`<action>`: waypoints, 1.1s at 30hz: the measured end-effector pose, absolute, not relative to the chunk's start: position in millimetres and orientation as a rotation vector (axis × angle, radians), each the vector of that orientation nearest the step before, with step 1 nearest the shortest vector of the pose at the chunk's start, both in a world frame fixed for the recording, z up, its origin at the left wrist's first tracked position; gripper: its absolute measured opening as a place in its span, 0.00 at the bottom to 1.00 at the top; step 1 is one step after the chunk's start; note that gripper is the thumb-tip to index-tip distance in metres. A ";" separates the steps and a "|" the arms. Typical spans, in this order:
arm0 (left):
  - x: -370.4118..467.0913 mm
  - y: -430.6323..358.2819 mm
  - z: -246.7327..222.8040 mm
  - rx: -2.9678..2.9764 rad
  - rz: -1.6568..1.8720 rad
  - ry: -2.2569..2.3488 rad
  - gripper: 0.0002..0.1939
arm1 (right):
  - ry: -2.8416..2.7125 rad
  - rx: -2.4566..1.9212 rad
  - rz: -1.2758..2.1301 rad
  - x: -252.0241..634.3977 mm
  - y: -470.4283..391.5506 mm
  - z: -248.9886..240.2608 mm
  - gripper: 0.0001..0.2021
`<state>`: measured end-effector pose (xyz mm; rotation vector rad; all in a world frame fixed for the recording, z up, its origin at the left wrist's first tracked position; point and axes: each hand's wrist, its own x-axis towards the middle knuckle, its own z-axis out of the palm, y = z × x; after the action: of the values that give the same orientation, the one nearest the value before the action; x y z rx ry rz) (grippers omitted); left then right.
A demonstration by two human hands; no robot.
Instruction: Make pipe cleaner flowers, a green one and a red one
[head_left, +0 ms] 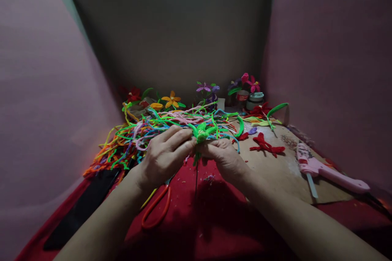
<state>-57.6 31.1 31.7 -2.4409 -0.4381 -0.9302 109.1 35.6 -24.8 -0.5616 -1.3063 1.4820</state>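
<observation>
Both hands meet over the red cloth around a bright green pipe-cleaner flower [201, 131] with a pale centre. My left hand [167, 151] pinches its left side, fingers closed. From the right, my right hand [223, 155] grips it just below the petals, thumb and fingers pressed together. A thin dark wire stem [196, 181] hangs straight down beneath the flower. Red-handled scissors [157, 208] lie under my left wrist, their blades partly hidden. Behind the hands spreads a tangled heap of coloured pipe cleaners [180, 116].
On the right, a brown board [266, 171] bears a pink glue gun [327, 171] and a red pipe-cleaner piece [266, 145]. A black flat object [82, 208] lies at left. Finished-looking flowers [171, 99] and a lidded jar [256, 100] stand at the back. Pink walls flank both sides.
</observation>
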 end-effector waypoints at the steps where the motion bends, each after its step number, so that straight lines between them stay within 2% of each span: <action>1: -56.8 31.5 32.7 -2.432 -0.915 -0.459 0.09 | -1.303 -0.573 1.465 109.3 35.5 -24.1 0.12; 9: -33.5 16.5 46.1 -2.312 -0.945 -0.827 0.05 | -1.279 -0.622 1.279 106.5 28.4 -9.3 0.11; 11: -29.9 13.1 44.7 -2.246 -0.921 -0.806 0.03 | -1.312 -0.616 1.230 105.3 27.2 -9.5 0.11; 15: -24.8 8.5 40.3 -2.200 -0.708 -0.574 0.09 | -1.438 -0.688 1.046 105.8 27.2 -14.8 0.12; 18: -23.0 3.5 44.9 -2.261 -0.629 -0.532 0.09 | -1.509 -0.738 0.905 108.2 27.3 -15.9 0.11; 20: -24.8 -1.6 53.8 -2.352 -0.701 -0.646 0.07 | -1.528 -0.729 0.879 110.1 27.2 -14.2 0.11; 23: -32.0 -9.1 72.4 -2.484 -0.993 -0.915 0.09 | -1.548 -0.674 0.878 113.3 27.8 -11.5 0.10; 27: -38.6 -8.6 91.7 -2.435 -1.481 -1.544 0.07 | -1.640 -0.562 0.755 118.5 30.8 -13.3 0.12; 30: -36.8 -0.2 93.6 -2.548 -1.617 -1.918 0.11 | -1.694 -0.516 0.695 121.4 30.9 -15.6 0.15; 33: -33.5 8.1 86.3 -2.721 -1.731 -2.055 0.09 | -1.695 -0.495 0.672 122.6 28.0 -15.3 0.16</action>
<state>-33.5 8.1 86.3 -2.7210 -2.0552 -1.7310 122.6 28.0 -15.3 -0.4947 -1.6953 0.6723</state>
